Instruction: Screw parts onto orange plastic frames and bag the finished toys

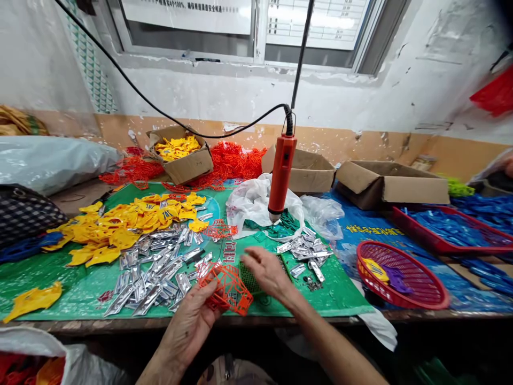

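My left hand (194, 315) grips an orange openwork plastic piece (228, 289) by its left end, holding it above the table's front edge. My right hand (264, 270) is over a small green basket (285, 263), its fingers bent together; anything between them is too small or hidden to make out. Shiny metal strips (160, 267) lie in a heap left of the held piece. More metal strips (306, 248) and tiny metal parts (311, 283) are right of the basket. A red electric screwdriver (281, 174) hangs tip down beyond my right hand.
Yellow plastic pieces (120, 224) are piled on the left. Cardboard boxes (190, 167) and orange netted parts (240, 160) line the wall. A white plastic bag (250, 200) holds dark green pieces. On the right are a red basket (425, 286) and a red tray (417, 232) of blue parts.
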`<act>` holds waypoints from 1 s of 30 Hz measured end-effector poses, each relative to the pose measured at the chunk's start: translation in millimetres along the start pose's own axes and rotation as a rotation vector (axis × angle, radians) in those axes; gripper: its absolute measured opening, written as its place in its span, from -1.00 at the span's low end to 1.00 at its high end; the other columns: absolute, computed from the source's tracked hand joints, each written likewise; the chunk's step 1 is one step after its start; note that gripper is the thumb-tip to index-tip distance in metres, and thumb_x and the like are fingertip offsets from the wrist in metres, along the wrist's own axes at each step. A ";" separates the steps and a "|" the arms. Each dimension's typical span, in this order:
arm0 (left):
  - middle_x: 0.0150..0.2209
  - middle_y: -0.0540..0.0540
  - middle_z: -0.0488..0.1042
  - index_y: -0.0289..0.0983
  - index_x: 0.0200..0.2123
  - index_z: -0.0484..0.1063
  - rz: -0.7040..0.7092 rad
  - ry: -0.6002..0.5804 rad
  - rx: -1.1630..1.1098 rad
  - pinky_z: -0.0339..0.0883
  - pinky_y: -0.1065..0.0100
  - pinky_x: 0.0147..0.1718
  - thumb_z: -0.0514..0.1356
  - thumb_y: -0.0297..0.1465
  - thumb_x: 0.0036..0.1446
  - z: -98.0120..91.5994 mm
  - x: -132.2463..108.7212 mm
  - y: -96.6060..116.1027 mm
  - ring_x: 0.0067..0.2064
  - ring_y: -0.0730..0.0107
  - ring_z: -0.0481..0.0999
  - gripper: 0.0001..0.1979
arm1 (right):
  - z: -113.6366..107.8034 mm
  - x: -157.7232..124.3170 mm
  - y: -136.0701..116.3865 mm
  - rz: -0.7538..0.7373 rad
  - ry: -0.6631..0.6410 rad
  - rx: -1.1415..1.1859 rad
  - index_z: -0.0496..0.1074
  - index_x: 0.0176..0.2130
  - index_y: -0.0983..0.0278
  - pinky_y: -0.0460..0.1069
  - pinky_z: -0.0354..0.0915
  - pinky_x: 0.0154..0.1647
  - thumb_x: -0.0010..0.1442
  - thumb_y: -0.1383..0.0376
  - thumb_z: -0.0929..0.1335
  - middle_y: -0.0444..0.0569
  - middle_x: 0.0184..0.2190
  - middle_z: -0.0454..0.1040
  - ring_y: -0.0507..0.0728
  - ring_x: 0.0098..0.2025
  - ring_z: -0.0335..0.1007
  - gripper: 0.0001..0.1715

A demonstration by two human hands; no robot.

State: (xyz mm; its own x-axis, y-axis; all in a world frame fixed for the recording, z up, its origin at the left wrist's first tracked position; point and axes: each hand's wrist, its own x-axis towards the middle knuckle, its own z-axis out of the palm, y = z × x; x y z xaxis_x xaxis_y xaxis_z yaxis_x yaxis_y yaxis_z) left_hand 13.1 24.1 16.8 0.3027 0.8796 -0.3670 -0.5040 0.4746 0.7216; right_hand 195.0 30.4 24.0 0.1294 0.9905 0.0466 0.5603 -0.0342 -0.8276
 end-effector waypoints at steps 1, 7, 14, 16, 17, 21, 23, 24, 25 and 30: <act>-0.29 -0.13 0.65 -0.31 -0.16 0.56 -0.021 0.023 0.004 0.55 0.30 -0.34 0.33 -0.53 0.02 -0.5 -0.7 -1.0 -0.33 0.30 0.62 -0.75 | -10.6 8.6 7.4 0.032 0.041 -0.096 0.45 -0.03 0.30 0.06 0.32 0.00 0.30 0.19 0.28 0.07 -0.08 0.51 0.16 -0.03 0.41 -0.67; -0.27 -0.18 0.65 -0.35 -0.19 0.54 -0.037 0.012 0.001 0.56 0.31 -0.34 0.33 -0.55 0.00 -6.9 -15.1 -7.4 -0.34 0.30 0.62 -0.76 | -38.3 49.2 38.3 0.237 -0.013 -0.502 0.36 0.06 0.29 0.17 0.40 -0.03 0.29 0.19 0.34 0.06 0.04 0.41 0.18 -0.01 0.43 -0.62; -0.29 -0.17 0.65 -0.36 -0.19 0.55 -0.005 -0.011 -0.036 0.55 0.31 -0.35 0.38 -0.48 -0.04 -15.3 -30.9 -7.0 -0.36 0.31 0.61 -0.72 | -28.2 59.5 40.9 0.228 0.005 -0.570 0.37 0.05 0.30 0.14 0.41 -0.04 0.28 0.19 0.35 0.07 0.04 0.41 0.18 -0.02 0.43 -0.61; -0.27 -0.19 0.65 -0.36 -0.19 0.54 -0.004 -0.004 -0.039 0.55 0.29 -0.34 0.38 -0.47 -0.04 -17.1 -33.8 -5.5 -0.34 0.29 0.62 -0.71 | -31.7 54.4 41.6 0.212 0.070 -0.532 0.38 0.04 0.30 0.15 0.40 -0.03 0.28 0.19 0.35 0.05 0.01 0.43 0.17 -0.03 0.44 -0.63; -0.25 -0.20 0.65 -0.35 -0.18 0.53 -0.003 -0.009 -0.038 0.55 0.27 -0.32 0.38 -0.47 -0.04 -17.9 -34.8 -4.7 -0.32 0.27 0.62 -0.71 | -35.3 50.2 42.3 0.204 0.113 -0.506 0.39 0.03 0.30 0.16 0.39 -0.03 0.28 0.21 0.34 0.07 -0.02 0.46 0.19 -0.03 0.44 -0.64; -0.26 -0.20 0.65 -0.34 -0.23 0.53 -0.002 -0.038 -0.023 0.55 0.20 -0.29 0.38 -0.44 -0.03 -18.8 -34.1 -4.1 -0.29 0.22 0.63 -0.75 | -50.0 20.5 42.2 0.171 0.306 -0.339 0.44 0.05 0.33 0.18 0.31 -0.03 0.23 0.28 0.29 0.18 -0.15 0.56 0.32 -0.01 0.45 -0.59; -0.29 -0.17 0.64 -0.32 -0.26 0.52 -0.007 -0.034 -0.025 0.55 0.22 -0.33 0.39 -0.44 -0.05 -16.8 -31.6 -7.0 -0.34 0.24 0.62 -0.76 | -46.7 -1.5 35.4 0.136 0.318 -0.206 0.47 0.00 0.33 0.11 0.35 -0.12 0.18 0.23 0.30 0.11 -0.18 0.58 0.28 -0.08 0.48 -0.57; -0.29 -0.16 0.64 -0.31 -0.26 0.51 -0.008 -0.032 -0.029 0.54 0.23 -0.34 0.39 -0.44 -0.06 -15.2 -30.2 -9.3 -0.34 0.25 0.62 -0.76 | -40.8 -13.2 29.6 0.113 0.285 -0.135 0.48 -0.03 0.34 0.06 0.37 -0.21 0.15 0.18 0.32 0.07 -0.22 0.60 0.23 -0.16 0.51 -0.56; -0.29 -0.15 0.64 -0.31 -0.26 0.51 -0.005 -0.031 -0.033 0.54 0.24 -0.34 0.39 -0.44 -0.07 -13.3 -28.9 -12.0 -0.34 0.25 0.62 -0.75 | -32.3 -24.6 22.4 0.094 0.231 -0.066 0.50 -0.06 0.34 0.02 0.38 -0.31 0.11 0.13 0.36 0.02 -0.30 0.60 0.19 -0.28 0.51 -0.54; -0.30 -0.09 0.61 -0.31 -0.24 0.51 0.042 -0.032 -0.074 0.50 0.29 -0.32 0.38 -0.44 -0.08 -6.5 -26.5 -22.6 -0.34 0.32 0.58 -0.73 | 19.3 -59.3 -15.8 -0.051 -0.074 0.441 0.54 -0.16 0.30 0.00 0.41 -0.31 0.00 0.18 0.45 -0.03 -0.32 0.60 0.12 -0.35 0.49 -0.61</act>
State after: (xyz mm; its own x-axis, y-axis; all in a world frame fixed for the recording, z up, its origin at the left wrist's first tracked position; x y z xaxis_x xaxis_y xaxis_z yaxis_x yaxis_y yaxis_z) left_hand 11.2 -9.8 6.4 0.3055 0.8976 -0.3178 -0.5748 0.4399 0.6899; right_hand 162.7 -25.2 23.5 0.0428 0.9968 0.0669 0.1599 0.0592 -0.9853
